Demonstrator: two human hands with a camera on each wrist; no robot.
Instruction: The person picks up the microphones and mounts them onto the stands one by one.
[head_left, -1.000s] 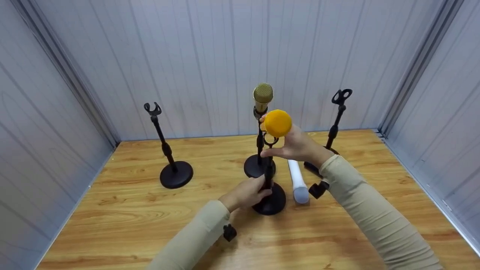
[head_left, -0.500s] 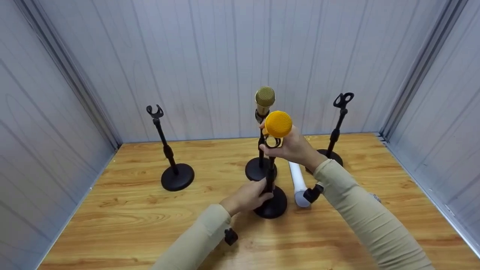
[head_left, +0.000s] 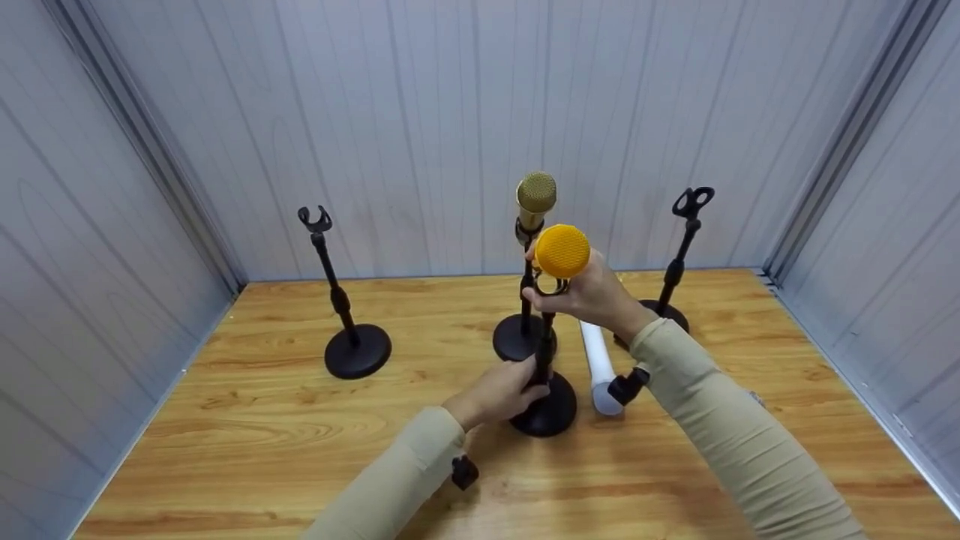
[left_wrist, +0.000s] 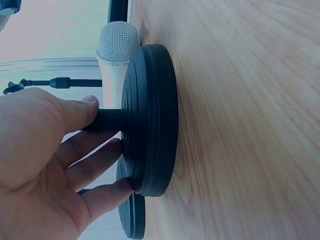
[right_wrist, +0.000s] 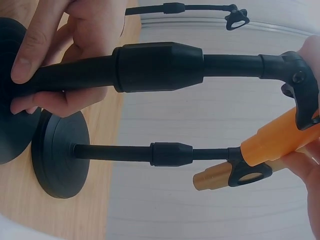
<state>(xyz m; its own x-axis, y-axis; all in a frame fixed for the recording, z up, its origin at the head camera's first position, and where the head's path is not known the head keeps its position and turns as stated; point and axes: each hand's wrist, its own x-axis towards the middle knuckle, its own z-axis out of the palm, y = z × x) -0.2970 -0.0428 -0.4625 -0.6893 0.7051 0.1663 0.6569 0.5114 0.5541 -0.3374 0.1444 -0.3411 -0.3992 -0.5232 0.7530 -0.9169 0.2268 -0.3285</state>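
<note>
My left hand (head_left: 499, 391) grips the lower pole of a black microphone stand (head_left: 550, 416), with thumb and fingers round it just above the round base. In the left wrist view some fingertips reach the base (left_wrist: 150, 120). My right hand (head_left: 600, 296) holds an orange microphone (head_left: 562, 251) at the top of this stand. The microphone's orange handle (right_wrist: 272, 137) overlaps the stand's black clip (right_wrist: 304, 102) in the right wrist view. From the head view, the clip's ring shows just below the orange mesh head. The right palm is mostly out of view.
Close behind stands another stand (head_left: 517, 337) holding a gold microphone (head_left: 536, 193). A white microphone (head_left: 598, 360) lies to the right. Stands with bare clips are at left (head_left: 358, 351) and back right (head_left: 673, 274). A small grey piece (head_left: 757, 399) peeks past the right sleeve. Panel walls enclose the table.
The right wrist has turned and shifted slightly, and the clip's ring shows more clearly under the orange microphone. The left hand keeps its grip on the pole. The head view has shifted a little.
</note>
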